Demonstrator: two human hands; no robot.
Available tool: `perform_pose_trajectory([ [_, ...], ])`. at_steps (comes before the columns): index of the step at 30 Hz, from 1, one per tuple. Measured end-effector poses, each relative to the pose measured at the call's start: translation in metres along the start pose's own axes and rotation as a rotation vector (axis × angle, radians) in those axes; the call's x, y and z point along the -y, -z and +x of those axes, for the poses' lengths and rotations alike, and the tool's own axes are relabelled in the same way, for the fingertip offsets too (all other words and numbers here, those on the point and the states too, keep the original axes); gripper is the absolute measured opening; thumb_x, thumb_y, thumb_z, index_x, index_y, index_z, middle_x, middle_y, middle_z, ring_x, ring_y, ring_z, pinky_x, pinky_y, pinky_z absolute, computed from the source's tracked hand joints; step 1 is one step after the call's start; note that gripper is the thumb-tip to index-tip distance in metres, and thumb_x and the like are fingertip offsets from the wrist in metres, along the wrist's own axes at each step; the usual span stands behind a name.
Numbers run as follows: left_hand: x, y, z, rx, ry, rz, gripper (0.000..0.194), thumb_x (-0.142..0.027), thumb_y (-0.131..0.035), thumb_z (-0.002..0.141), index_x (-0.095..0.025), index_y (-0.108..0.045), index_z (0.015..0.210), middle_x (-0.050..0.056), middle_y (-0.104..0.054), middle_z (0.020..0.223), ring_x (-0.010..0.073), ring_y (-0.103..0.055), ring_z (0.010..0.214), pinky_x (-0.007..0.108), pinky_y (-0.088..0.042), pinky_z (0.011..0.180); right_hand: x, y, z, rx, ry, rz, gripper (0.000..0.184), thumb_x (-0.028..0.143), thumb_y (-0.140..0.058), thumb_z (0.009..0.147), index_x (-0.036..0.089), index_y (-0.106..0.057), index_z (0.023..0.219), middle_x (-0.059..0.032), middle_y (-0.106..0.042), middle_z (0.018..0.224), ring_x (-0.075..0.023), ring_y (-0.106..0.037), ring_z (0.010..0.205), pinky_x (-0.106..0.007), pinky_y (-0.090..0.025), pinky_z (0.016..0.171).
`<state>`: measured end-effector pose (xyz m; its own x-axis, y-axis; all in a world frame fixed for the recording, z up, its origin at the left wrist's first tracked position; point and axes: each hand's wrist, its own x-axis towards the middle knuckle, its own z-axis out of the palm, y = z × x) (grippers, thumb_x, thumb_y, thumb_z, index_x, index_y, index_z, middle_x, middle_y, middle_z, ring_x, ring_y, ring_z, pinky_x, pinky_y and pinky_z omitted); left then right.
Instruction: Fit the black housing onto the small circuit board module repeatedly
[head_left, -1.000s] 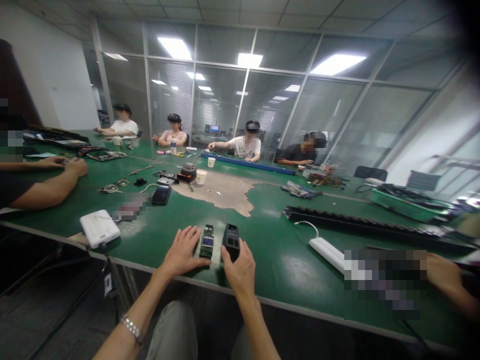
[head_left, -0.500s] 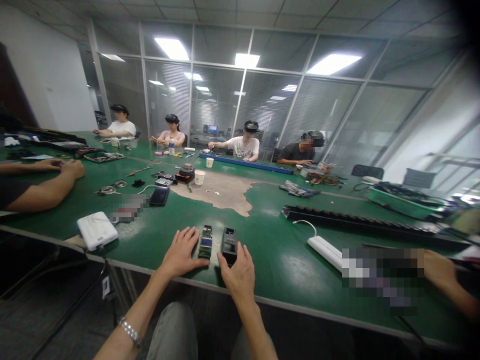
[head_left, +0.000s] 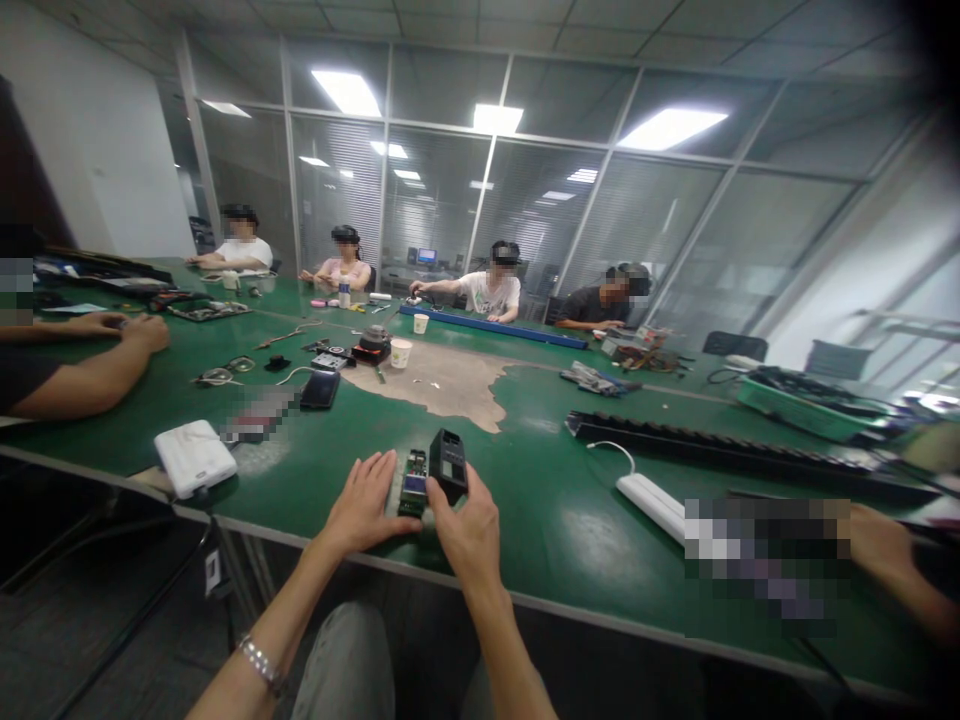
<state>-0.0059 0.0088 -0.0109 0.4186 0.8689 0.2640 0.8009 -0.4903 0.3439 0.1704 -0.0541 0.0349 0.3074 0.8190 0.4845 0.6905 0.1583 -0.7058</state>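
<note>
Silver-coloured links of a bracelet are circling the left wrist, short of the near edge of the tabletop. Just beyond that edge, around its middle, the left hand is lying spread and loose beside a small circuit board, its thumb near the board's close end; whether it is touching the board, I cannot tell. To the board's right, the right hand is gripping a black housing, thumb and fingers closing to its width and holding it tilted. The step in hand is looking like one of handling the housing next to the board; the next move is probably calling for a firm pinch and a careful eye on how both are lying. Fingers are hiding the housing's near end, its underside is facing out of sight, and its clearance above the tabletop is proving hard to judge. Toward the right edge, pixelation is covering whatever is lying past a white power strip, and the frame is cutting off a co-worker's arm. Along the far edge, people are handling items too small to make out.
</note>
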Motion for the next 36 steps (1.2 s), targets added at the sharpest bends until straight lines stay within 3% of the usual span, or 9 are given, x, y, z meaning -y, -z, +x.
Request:
perform_pose_trajectory([
  [4,0.000,0.000,-0.001,-0.020,-0.015,-0.012,0.104,-0.064,-0.063,0.074,-0.011,-0.021,0.153,0.019,-0.031,0.157,0.0339,-0.026,0.146,0.055,-0.017,0.119,0.021,-0.013,0.001,0.006,0.039,-0.017,0.041,0.045,-0.061,0.083,0.016,-0.065,0.111,-0.0123,-0.069,0.102,-0.0262,-0.064,0.097,-0.034,-0.047,0.085],
  [11,0.007,-0.007,-0.002,-0.052,-0.025,-0.014,0.099,-0.052,-0.064,0.075,-0.007,-0.022,0.152,0.021,-0.029,0.157,0.0337,-0.025,0.146,0.055,-0.018,0.120,0.026,-0.031,0.006,0.031,0.006,-0.134,0.037,0.043,-0.064,0.080,0.016,-0.064,0.105,-0.0125,-0.069,0.097,-0.0256,-0.065,0.092,-0.032,-0.047,0.080],
  [19,0.008,-0.009,-0.001,-0.041,0.003,0.008,0.081,-0.031,-0.049,0.082,-0.005,-0.021,0.152,0.019,-0.023,0.160,0.0290,-0.019,0.148,0.050,-0.015,0.121,0.019,-0.043,-0.008,0.104,-0.066,-0.253,0.061,0.041,-0.063,0.082,0.005,-0.055,0.130,-0.0206,-0.066,0.115,-0.0319,-0.063,0.108,-0.038,-0.045,0.092],
  [26,0.002,-0.003,-0.001,0.000,0.021,0.058,0.076,-0.019,-0.047,0.076,-0.006,-0.031,0.149,0.017,-0.020,0.161,0.0277,-0.018,0.149,0.050,-0.013,0.121,0.004,-0.057,-0.028,0.034,-0.058,-0.305,0.077,0.047,-0.068,0.079,-0.002,-0.050,0.135,-0.0270,-0.060,0.127,-0.0365,-0.053,0.123,-0.043,-0.039,0.102],
  [30,0.002,-0.002,0.000,0.007,0.009,0.080,0.064,-0.020,-0.045,0.080,-0.007,-0.044,0.143,0.016,-0.032,0.157,0.0288,-0.024,0.147,0.050,-0.015,0.121,0.008,-0.059,-0.027,-0.025,-0.051,-0.330,0.062,0.046,-0.068,0.078,0.005,-0.059,0.124,-0.0230,-0.065,0.118,-0.0355,-0.054,0.118,-0.044,-0.039,0.097],
  [36,0.007,-0.007,0.001,-0.003,-0.005,0.061,0.064,-0.025,-0.047,0.083,-0.009,-0.042,0.144,0.016,-0.035,0.155,0.0290,-0.027,0.146,0.051,-0.019,0.120,0.019,-0.054,-0.025,-0.060,-0.043,-0.359,0.039,0.043,-0.065,0.080,0.015,-0.065,0.108,-0.0154,-0.069,0.100,-0.0321,-0.057,0.101,-0.041,-0.040,0.084],
])
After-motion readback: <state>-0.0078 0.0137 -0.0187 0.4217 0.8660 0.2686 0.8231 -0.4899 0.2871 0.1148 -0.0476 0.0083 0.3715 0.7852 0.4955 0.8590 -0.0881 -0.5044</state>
